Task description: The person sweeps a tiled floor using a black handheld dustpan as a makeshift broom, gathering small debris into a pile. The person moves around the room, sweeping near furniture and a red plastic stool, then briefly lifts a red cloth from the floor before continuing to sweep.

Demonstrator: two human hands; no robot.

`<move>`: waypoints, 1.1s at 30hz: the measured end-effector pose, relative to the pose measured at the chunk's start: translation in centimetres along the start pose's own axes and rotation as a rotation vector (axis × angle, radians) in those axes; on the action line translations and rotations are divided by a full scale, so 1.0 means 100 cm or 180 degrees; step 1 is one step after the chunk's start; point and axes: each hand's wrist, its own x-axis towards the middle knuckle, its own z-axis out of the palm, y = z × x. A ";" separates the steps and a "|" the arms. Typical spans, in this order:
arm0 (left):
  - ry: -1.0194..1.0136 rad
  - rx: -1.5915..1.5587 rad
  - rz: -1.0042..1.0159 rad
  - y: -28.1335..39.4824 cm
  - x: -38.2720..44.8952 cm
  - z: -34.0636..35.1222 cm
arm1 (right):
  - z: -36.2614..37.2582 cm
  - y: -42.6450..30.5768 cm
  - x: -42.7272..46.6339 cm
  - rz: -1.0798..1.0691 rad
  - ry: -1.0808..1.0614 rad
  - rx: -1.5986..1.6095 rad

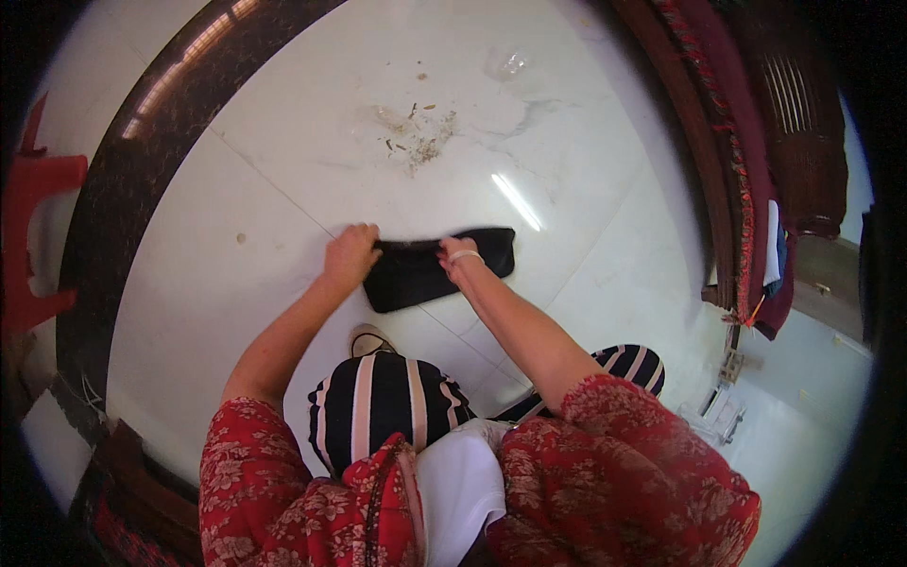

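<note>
A flat black item, apparently folded cloth, lies on the white tiled floor in front of my feet. My left hand grips its upper left corner. Along the upper edge, right of the middle, the fingers of my right hand pinch the same black cloth; a white band circles that wrist. The cloth's right end spreads out beyond my right hand. My fingertips are partly hidden and slightly blurred.
Debris and crumbs are scattered on the floor ahead, with a clear crumpled plastic piece beyond. A red plastic stool stands at the left, past a dark floor band. Dark wooden furniture with a maroon fringed cover lines the right.
</note>
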 end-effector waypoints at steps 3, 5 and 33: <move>0.0386 0.0154 -0.0271 -0.025 0.031 -0.038 | 0.043 -0.059 -0.010 -0.0719 -0.0763 -0.0169; 0.0672 0.0006 -0.0431 -0.042 0.049 -0.069 | 0.079 -0.105 -0.020 -0.1034 -0.0773 -0.0092; -0.0472 -0.1308 -0.0259 0.238 0.189 0.107 | -0.286 -0.195 0.081 -0.0210 0.0326 -0.0449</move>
